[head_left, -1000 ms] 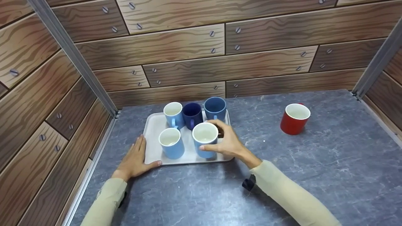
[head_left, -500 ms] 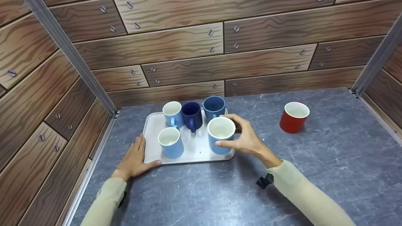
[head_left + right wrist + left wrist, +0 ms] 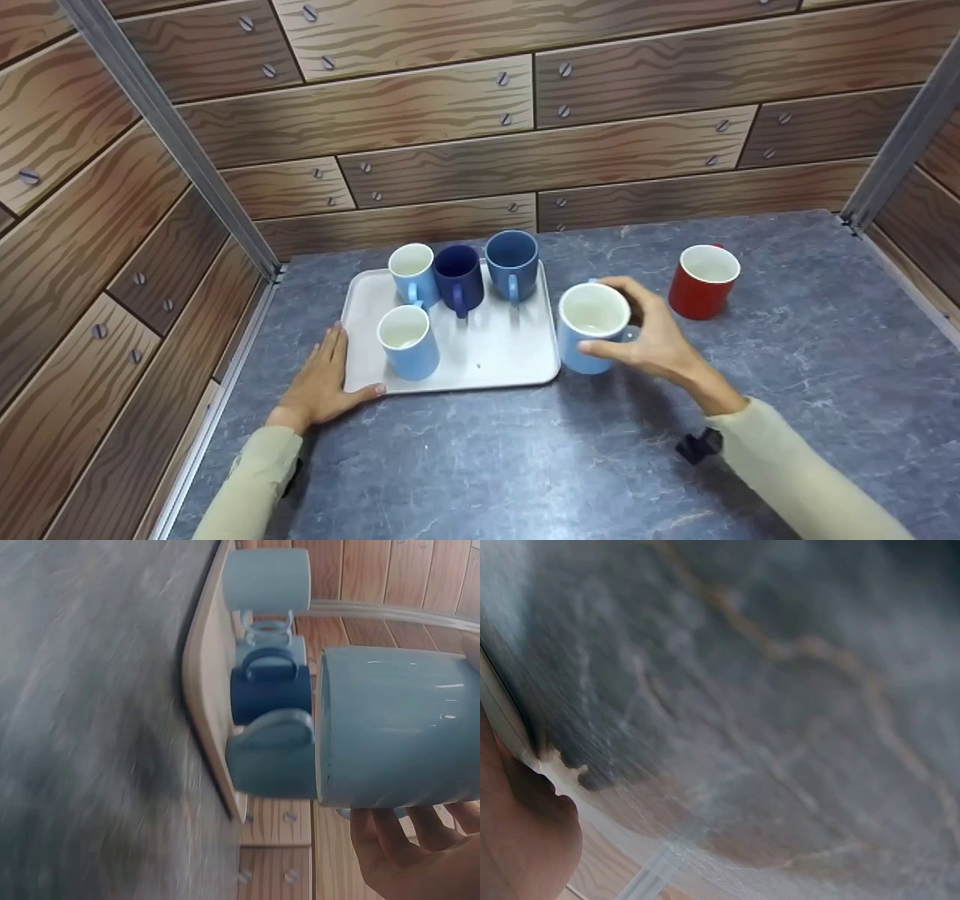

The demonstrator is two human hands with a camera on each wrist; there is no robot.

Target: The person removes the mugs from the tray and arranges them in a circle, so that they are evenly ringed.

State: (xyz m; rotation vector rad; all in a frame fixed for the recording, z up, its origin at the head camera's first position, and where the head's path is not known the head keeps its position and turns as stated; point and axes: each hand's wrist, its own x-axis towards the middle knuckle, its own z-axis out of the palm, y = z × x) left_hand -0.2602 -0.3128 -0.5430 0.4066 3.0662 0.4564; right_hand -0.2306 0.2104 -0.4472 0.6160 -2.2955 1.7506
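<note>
My right hand (image 3: 652,335) grips a light blue mug (image 3: 587,352) with a white inside, thumb on the near side and fingers round the far side. The mug is upright, just past the right edge of the white tray (image 3: 495,352), and its bottom rim shows above the table in the right wrist view. My left hand (image 3: 319,382) lies with straight fingers against the tray's left edge, thumb on the front left corner. On the tray stand a light blue mug (image 3: 411,356) in front and, behind it, another light blue mug (image 3: 420,289), a navy mug (image 3: 469,281) and a mid-blue mug (image 3: 517,274).
A red mug (image 3: 697,292) with a white inside stands on the grey marbled table (image 3: 480,465), right of and behind my right hand. Wood-patterned walls (image 3: 420,120) enclose the table at the back and both sides.
My right hand has carried the light blue mug from the tray's front right part to the right, past the edge. The left hand and the other mugs have stayed in place.
</note>
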